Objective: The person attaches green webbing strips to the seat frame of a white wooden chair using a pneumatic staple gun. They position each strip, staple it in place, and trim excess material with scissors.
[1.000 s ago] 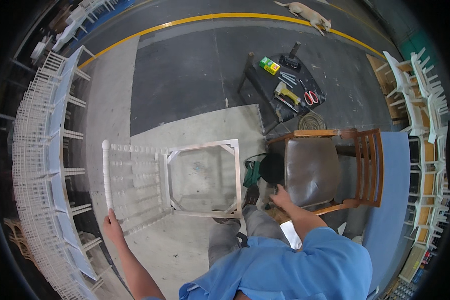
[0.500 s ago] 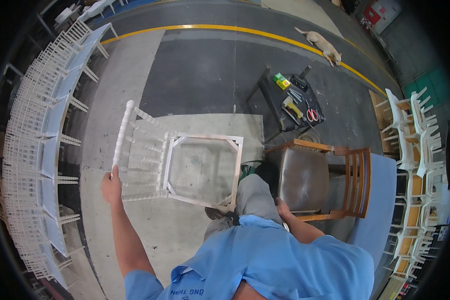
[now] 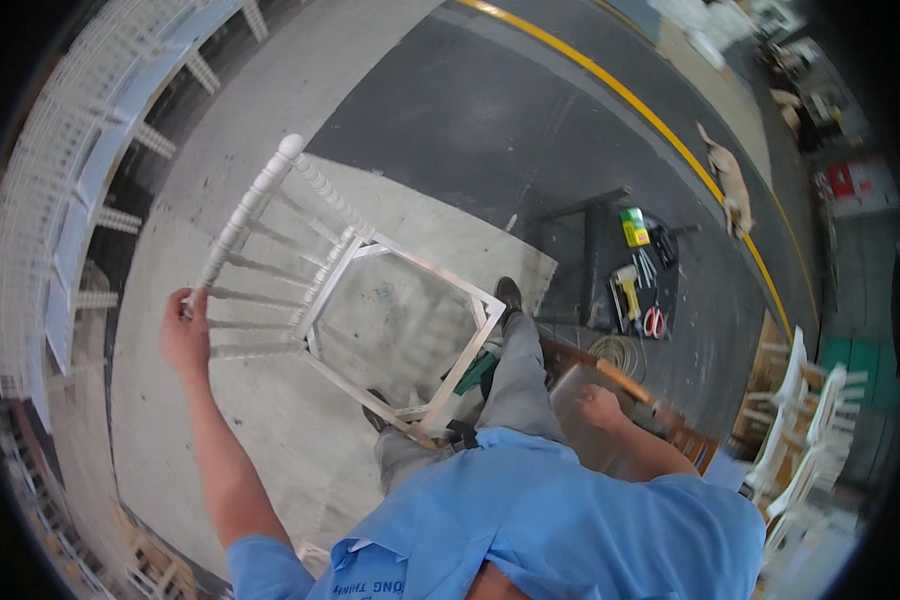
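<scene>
My left hand [image 3: 185,335] is closed around the lower end of the top rail of a white chair frame [image 3: 240,220]. The frame has turned, beaded posts, thin spindles and a seat ring without a panel. It lies tilted back on the floor, its seat ring beside my legs. My right hand [image 3: 602,408] is raised at my right with the fingers curled in; it is slightly blurred, and whatever it may hold is hidden. Under that hand stands a brown wooden chair [image 3: 625,380] with a padded seat, largely covered by my arm and body.
A small black table [image 3: 600,285] carries a yellow glue gun [image 3: 627,290], red-handled scissors [image 3: 654,322], a green and yellow box [image 3: 634,227] and thin sticks. Coiled cord [image 3: 618,352] hangs near it. White chairs stand along the left and right [image 3: 805,425]. A dog [image 3: 732,185] lies beyond.
My view has turned, so the scene appears rotated clockwise. My right hand has lifted from beside my thigh to over the brown chair. My left hand keeps its hold on the white frame.
</scene>
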Demonstrator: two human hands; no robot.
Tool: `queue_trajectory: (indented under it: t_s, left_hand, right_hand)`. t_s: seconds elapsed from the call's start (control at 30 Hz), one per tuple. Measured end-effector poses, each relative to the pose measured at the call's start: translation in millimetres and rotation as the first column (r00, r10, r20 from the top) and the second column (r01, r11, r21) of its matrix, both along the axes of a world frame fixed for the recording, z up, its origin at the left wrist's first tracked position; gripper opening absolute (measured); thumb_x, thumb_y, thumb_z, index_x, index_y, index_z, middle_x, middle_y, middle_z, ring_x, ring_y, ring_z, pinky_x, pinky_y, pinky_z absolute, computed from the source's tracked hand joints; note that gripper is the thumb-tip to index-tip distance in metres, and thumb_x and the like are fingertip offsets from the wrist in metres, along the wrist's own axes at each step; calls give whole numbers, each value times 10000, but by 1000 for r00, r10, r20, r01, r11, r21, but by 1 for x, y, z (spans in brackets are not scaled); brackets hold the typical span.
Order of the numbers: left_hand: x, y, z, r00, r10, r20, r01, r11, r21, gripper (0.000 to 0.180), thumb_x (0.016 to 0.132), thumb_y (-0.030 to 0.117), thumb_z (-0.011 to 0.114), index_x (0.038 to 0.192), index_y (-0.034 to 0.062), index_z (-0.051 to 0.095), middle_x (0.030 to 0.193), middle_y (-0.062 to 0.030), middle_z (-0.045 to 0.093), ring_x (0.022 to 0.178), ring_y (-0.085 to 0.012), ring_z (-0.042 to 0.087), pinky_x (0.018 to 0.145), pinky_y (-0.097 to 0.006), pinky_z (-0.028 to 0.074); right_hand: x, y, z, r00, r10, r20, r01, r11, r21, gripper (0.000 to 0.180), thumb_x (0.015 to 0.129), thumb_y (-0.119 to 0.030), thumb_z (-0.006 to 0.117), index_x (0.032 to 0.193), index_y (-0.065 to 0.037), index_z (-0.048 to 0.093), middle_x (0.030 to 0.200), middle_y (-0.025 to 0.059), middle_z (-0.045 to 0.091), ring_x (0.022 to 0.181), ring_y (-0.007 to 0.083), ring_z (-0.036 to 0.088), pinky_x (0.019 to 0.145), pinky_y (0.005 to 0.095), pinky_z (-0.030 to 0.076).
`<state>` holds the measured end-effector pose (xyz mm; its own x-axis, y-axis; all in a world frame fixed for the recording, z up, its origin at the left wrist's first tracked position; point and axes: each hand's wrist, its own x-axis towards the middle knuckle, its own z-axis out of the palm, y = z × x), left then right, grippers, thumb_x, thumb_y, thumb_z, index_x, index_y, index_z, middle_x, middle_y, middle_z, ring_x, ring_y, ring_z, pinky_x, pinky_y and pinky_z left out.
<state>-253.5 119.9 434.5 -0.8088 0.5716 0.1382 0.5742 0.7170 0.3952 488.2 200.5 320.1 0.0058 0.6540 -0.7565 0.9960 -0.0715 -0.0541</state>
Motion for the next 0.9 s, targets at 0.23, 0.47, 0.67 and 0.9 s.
queue_trajectory:
  t_s: [0.23, 0.47, 0.67, 0.9]
  left_hand:
    - [117, 18, -100, 901, 64, -429, -12, 992, 124, 634, 1019, 247, 648, 1556, 32, 388, 1572, -210, 445, 1490, -348, 376, 1243, -441, 265]
    - [378, -21, -292, 560, -146, 815, 655, 681, -328, 799, 874, 368, 776, 1536, 84, 430, 1464, -235, 540, 1360, -406, 512, 1150, -440, 407]
    - [420, -54, -392, 698, -64, 714, 600, 597, -533, 751, 733, 361, 847, 1391, 147, 553, 1069, -102, 728, 943, -348, 707, 878, -457, 553]
    - [433, -84, -410, 823, -303, 481, 506, 777, -375, 615, 697, 265, 838, 1256, 149, 608, 879, -70, 715, 752, -312, 689, 716, -441, 535]
  right_hand:
    - [61, 182, -89, 920, 358, 156, -296, 900, -321, 669, 993, -546, 529, 1498, -112, 476, 1476, 237, 525, 1379, 444, 493, 1142, 562, 388]
    - [119, 146, -163, 989, 144, -27, -143, 911, -387, 648, 1030, -520, 444, 1552, -136, 429, 1445, 213, 581, 1351, 404, 529, 1112, 465, 419]
    - [154, 129, -222, 993, 12, -122, -41, 969, -242, 644, 968, -426, 524, 1479, -34, 497, 1381, 248, 607, 1296, 441, 557, 1061, 467, 449]
    - [165, 111, -224, 938, 98, -333, -87, 995, 46, 599, 1001, -403, 507, 1451, -8, 524, 1301, 246, 649, 1191, 427, 634, 1010, 463, 485]
